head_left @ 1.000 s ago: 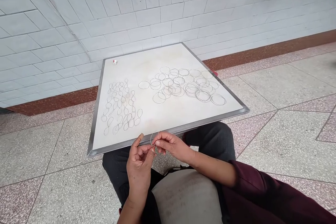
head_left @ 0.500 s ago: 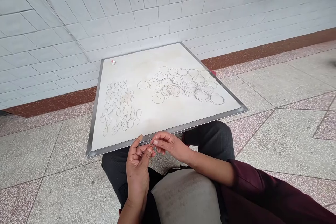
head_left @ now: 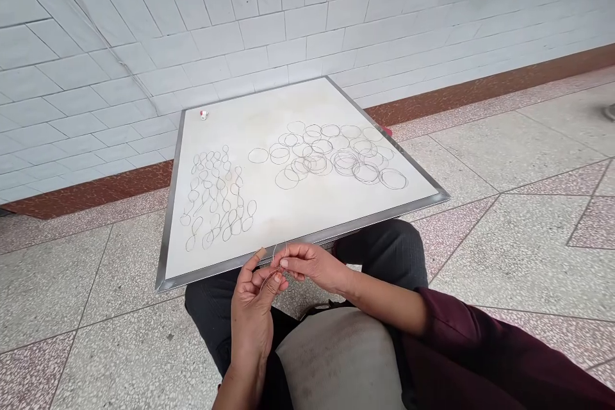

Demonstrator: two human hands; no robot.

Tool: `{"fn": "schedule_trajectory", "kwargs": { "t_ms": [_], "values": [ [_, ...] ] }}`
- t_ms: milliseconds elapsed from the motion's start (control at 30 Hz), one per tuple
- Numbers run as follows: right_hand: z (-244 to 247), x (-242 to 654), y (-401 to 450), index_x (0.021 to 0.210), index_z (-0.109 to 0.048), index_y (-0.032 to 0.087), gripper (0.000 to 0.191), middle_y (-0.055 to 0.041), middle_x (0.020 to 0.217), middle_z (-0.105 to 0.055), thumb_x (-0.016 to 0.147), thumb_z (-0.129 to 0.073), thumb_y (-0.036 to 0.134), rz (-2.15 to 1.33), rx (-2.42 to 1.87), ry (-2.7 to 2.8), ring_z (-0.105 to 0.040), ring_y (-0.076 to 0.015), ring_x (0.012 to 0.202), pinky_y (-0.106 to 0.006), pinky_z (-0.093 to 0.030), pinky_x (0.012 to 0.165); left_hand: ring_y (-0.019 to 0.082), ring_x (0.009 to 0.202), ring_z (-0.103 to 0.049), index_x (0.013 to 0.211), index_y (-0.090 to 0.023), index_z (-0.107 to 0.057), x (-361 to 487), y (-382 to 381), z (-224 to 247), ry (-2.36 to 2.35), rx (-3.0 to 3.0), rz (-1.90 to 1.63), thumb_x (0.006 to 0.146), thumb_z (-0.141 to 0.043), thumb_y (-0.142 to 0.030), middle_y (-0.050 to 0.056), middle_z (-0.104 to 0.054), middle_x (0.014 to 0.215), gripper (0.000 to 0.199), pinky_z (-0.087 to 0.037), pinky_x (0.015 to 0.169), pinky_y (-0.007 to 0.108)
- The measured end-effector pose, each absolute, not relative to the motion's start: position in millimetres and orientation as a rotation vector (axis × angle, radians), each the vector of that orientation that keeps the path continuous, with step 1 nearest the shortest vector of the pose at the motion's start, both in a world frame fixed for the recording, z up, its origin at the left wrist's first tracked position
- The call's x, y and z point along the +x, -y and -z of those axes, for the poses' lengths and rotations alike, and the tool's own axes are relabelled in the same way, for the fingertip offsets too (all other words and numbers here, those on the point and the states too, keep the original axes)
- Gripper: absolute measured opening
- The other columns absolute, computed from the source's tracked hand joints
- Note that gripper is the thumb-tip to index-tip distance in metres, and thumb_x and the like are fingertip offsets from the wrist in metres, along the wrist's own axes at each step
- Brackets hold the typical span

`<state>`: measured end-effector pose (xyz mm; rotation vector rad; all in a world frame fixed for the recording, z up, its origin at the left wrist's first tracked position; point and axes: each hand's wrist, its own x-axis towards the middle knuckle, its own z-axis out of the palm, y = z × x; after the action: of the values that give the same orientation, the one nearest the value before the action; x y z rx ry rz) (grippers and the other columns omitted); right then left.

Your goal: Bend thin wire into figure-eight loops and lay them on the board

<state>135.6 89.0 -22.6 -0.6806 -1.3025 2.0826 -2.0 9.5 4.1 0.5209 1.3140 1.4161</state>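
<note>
Between my two hands, at the near edge of the white table (head_left: 288, 99), is a thin wire loop (head_left: 274, 252). My left hand (head_left: 259, 288) pinches its lower part between thumb and fingers, with the index finger raised. My right hand (head_left: 307, 264) pinches the wire just beside the left fingertips, and an arc of it stands above the fingers. Several twisted figure-eight wires (head_left: 232, 214) lie in rows on the left of the table. Several round wire rings (head_left: 366, 172) overlap on the right of it.
A small red and white object (head_left: 204, 115) sits at the table's far left corner. The metal table edge (head_left: 307, 236) runs just beyond my hands. My legs are under it. A white tiled wall (head_left: 269, 32) stands behind.
The view has shifted slightly. My hands have stayed together with the wire between them, and the fingers have moved only a little.
</note>
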Motion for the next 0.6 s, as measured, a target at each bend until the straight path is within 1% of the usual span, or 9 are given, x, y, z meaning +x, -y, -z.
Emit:
{"fn": "schedule_trajectory", "kwargs": {
  "t_ms": [67, 167, 267, 400, 600],
  "values": [
    [21.0, 136.7, -89.6, 0.095, -0.072, 0.017, 0.033, 0.0012, 0.071, -0.059, 0.084, -0.069, 0.048, -2.078, -0.674, 1.317, -0.042, -0.0086, 0.058, -0.022, -0.035, 0.055, 0.013, 0.072, -0.067, 0.124, -0.021, -0.061, -2.6, -8.8, -5.9, -1.315, 0.533, -1.411, 0.066, -0.086, -0.030, 0.000, -0.073, 0.081, 0.064, -0.054, 0.079, 0.030],
    [17.7, 138.0, -90.2, 0.095, -0.072, 0.017, 0.032, 0.0016, 0.071, -0.059, 0.085, -0.069, 0.047, -2.067, -0.656, 1.326, -0.041, -0.0077, 0.057, -0.022, -0.035, 0.055, 0.016, 0.077, -0.070, 0.125, -0.019, -0.059, -3.0, -7.7, -9.4, -1.315, 0.551, -1.405, 0.069, -0.084, -0.033, 0.002, -0.075, 0.086, 0.062, -0.055, 0.082, 0.034],
    [14.7, 138.3, -90.2, 0.096, -0.071, 0.017, 0.031, 0.0014, 0.073, -0.061, 0.085, -0.069, 0.046, -2.060, -0.669, 1.331, -0.044, -0.0078, 0.058, -0.022, -0.037, 0.056, 0.018, 0.079, -0.072, 0.123, -0.018, -0.059, -3.4, -7.4, -12.1, -1.313, 0.530, -1.418, 0.073, -0.082, -0.036, 0.003, -0.075, 0.084, 0.058, -0.056, 0.083, 0.036],
    [15.0, 136.9, -90.0, 0.095, -0.071, 0.018, 0.031, 0.0002, 0.075, -0.065, 0.083, -0.070, 0.046, -2.068, -0.690, 1.329, -0.055, -0.0109, 0.064, -0.023, -0.041, 0.059, 0.017, 0.078, -0.072, 0.120, -0.018, -0.062, -5.2, -8.2, -12.3, -1.281, 0.473, -1.403, 0.071, -0.084, -0.034, 0.001, -0.074, 0.078, 0.056, -0.057, 0.081, 0.033],
    [18.7, 135.4, -91.3, 0.095, -0.072, 0.017, 0.028, -0.0005, 0.080, -0.067, 0.082, -0.073, 0.042, -2.085, -0.636, 1.294, -0.057, -0.0102, 0.067, -0.023, -0.044, 0.061, 0.016, 0.076, -0.072, 0.113, -0.017, -0.068, -9.1, -9.5, -9.4, -1.196, 0.309, -1.364, 0.063, -0.089, -0.026, 0.001, -0.073, 0.075, 0.055, -0.059, 0.074, 0.028]
  ]
}}
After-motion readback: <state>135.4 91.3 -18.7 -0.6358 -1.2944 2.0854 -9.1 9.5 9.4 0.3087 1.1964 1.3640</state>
